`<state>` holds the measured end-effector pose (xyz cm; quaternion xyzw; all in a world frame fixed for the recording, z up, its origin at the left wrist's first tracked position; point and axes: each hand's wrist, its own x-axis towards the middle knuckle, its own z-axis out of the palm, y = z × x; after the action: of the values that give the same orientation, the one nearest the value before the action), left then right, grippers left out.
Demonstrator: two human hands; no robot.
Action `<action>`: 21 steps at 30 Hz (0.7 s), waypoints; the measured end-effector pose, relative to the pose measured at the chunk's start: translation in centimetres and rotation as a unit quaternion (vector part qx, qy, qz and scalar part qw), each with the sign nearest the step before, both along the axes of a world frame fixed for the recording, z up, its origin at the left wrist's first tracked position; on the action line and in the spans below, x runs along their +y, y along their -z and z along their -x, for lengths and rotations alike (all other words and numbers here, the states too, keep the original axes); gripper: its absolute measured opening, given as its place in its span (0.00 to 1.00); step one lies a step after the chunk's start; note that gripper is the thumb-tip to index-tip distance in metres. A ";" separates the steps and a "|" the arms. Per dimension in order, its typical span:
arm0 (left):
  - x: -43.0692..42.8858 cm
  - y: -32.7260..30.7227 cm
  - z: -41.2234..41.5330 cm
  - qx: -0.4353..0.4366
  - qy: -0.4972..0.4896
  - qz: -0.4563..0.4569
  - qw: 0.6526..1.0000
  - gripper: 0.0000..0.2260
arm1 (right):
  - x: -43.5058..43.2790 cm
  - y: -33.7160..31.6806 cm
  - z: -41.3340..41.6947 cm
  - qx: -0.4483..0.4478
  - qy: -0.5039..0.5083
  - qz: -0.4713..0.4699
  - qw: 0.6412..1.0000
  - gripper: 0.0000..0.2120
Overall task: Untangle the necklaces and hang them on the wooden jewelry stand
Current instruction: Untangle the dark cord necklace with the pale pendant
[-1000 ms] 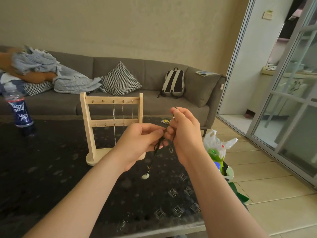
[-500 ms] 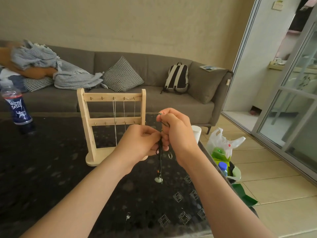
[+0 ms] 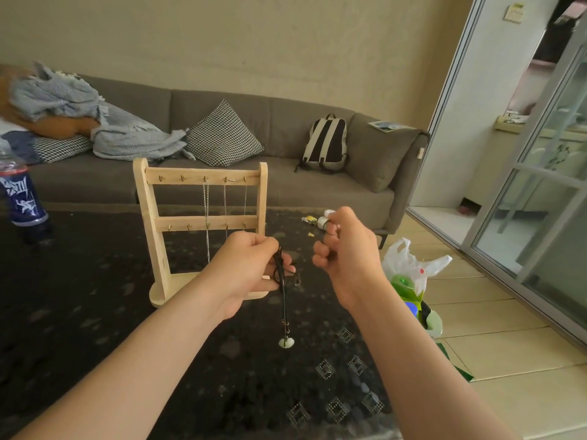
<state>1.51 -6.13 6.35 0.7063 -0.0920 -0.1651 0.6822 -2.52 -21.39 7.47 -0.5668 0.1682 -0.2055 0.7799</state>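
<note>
A wooden jewelry stand [image 3: 200, 179] stands upright on the dark table [image 3: 79, 312], with three thin silver chains [image 3: 206, 214] hanging from its top row of hooks. My left hand [image 3: 247, 271] is in front of the stand's base and pinches a black cord necklace [image 3: 282, 290]. The cord drops straight down to a small white pendant [image 3: 286, 343] just above the table. My right hand [image 3: 347, 249] is a little to the right with curled fingers, and a dark strand of cord shows between its thumb and forefinger. Most of that strand is hidden.
A blue-labelled bottle [image 3: 22, 198] stands at the table's far left. Small white and yellow bits [image 3: 319, 220] lie near the far right corner. Beside the table's right edge, a bin with a white plastic bag [image 3: 409, 268] sits on the floor. A grey sofa [image 3: 317, 192] runs behind.
My hands have come apart: the right one moved right, away from the left. The cord now hangs longer from my left hand, with the pendant lower.
</note>
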 end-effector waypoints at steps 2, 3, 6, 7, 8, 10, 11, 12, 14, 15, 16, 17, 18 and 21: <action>0.1 0.2 -0.2 -0.007 -0.011 -0.022 1.000 0.08 | -0.2 1.3 -0.4 0.069 0.039 0.148 0.986 0.13; 0.1 0.2 -0.3 -0.012 -0.017 -0.030 0.999 0.08 | -0.3 2.0 -0.6 0.098 0.042 0.208 0.972 0.13; 0.1 0.5 -0.5 -0.017 -0.029 -0.034 0.999 0.08 | -0.6 3.6 -0.7 0.164 -0.016 0.323 0.932 0.14; 0.1 0.6 -0.6 -0.017 -0.030 -0.033 0.999 0.07 | -0.6 4.0 -0.8 0.177 -0.033 0.372 0.911 0.16; 0.1 0.6 -0.7 -0.017 -0.030 -0.032 0.999 0.07 | -0.7 4.2 -0.9 0.189 -0.037 0.433 0.881 0.19; 0.1 0.7 -0.8 -0.015 -0.030 -0.028 0.999 0.07 | -0.5 4.2 -0.9 0.200 -0.008 0.553 0.809 0.23; 0.2 0.7 -0.9 -0.011 -0.032 -0.025 0.999 0.07 | -0.3 4.0 -0.7 0.198 0.012 0.593 0.780 0.23; 0.2 0.7 -0.9 -0.006 -0.035 -0.021 0.999 0.07 | -0.1 3.7 -0.5 0.194 0.028 0.620 0.760 0.23; 0.2 0.6 -1.0 0.006 -0.037 -0.009 0.999 0.07 | 0.3 3.1 0.1 0.197 0.040 0.655 0.728 0.23; 0.2 0.6 -1.1 0.010 -0.036 -0.004 0.999 0.07 | 0.4 2.7 0.5 0.210 0.043 0.669 0.712 0.22; 0.2 0.6 -1.1 0.013 -0.034 0.002 0.999 0.07 | 0.4 2.4 0.7 0.225 0.048 0.679 0.697 0.19; 0.2 0.5 -1.1 0.016 -0.031 0.012 0.999 0.07 | 0.3 2.0 1.0 0.239 0.055 0.687 0.684 0.17; 0.2 0.5 -1.1 0.019 -0.028 0.024 0.999 0.08 | 0.1 1.7 1.1 0.248 0.061 0.690 0.677 0.15; 0.1 0.5 -1.0 0.029 -0.018 0.062 0.997 0.10 | -0.3 1.2 1.2 0.209 0.080 0.695 0.683 0.13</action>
<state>2.55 -6.07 5.83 0.6591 -0.0694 -0.1669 0.7300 -3.71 -21.72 6.28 -0.9588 0.1807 -0.2014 0.0868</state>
